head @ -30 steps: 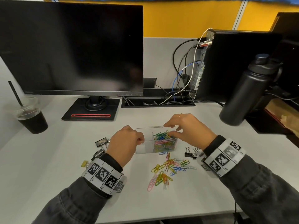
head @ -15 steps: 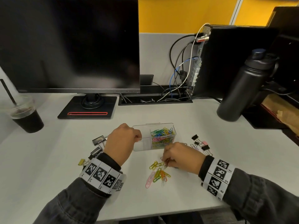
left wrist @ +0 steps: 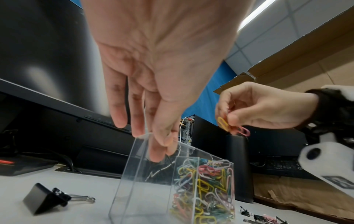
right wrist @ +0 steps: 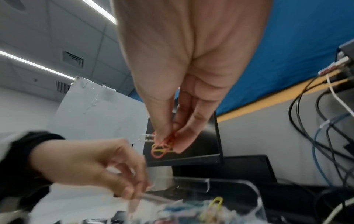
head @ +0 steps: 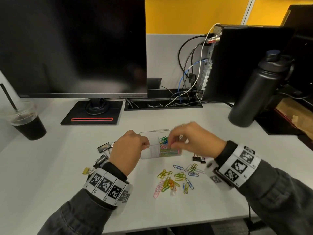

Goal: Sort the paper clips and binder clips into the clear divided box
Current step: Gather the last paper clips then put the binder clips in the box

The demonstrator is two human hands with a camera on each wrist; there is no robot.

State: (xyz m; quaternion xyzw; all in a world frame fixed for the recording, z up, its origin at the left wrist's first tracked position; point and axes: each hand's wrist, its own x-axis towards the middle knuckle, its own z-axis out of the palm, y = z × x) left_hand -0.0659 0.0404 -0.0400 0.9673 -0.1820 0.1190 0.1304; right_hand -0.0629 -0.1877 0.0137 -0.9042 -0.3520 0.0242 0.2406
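The clear divided box point(head: 150, 151) point(left wrist: 145, 181) stands mid-desk, its right compartment full of coloured paper clips point(head: 165, 146) point(left wrist: 205, 186) and its left compartment bare. My left hand point(head: 130, 150) point(left wrist: 159, 136) pinches the box's left wall at the rim. Just above the right compartment my right hand point(head: 176, 141) point(right wrist: 168, 139) pinches a few paper clips, yellow, orange and pink point(left wrist: 232, 126) point(right wrist: 162, 147). Loose paper clips point(head: 174, 179) lie on the desk in front of the box. Black binder clips lie left point(head: 103, 147) point(left wrist: 47, 198) and right point(head: 198, 158) of it.
A monitor on its stand point(head: 74, 48) fills the back left, with an iced drink cup point(head: 27, 121) at the far left. A black bottle point(head: 254, 92) and a computer case with cables point(head: 220, 61) stand at the back right. The desk's front edge point(head: 169, 228) is close.
My right hand went down to the loose pile, picked up paper clips and came back up over the box's right compartment. The left hand stayed on the box.
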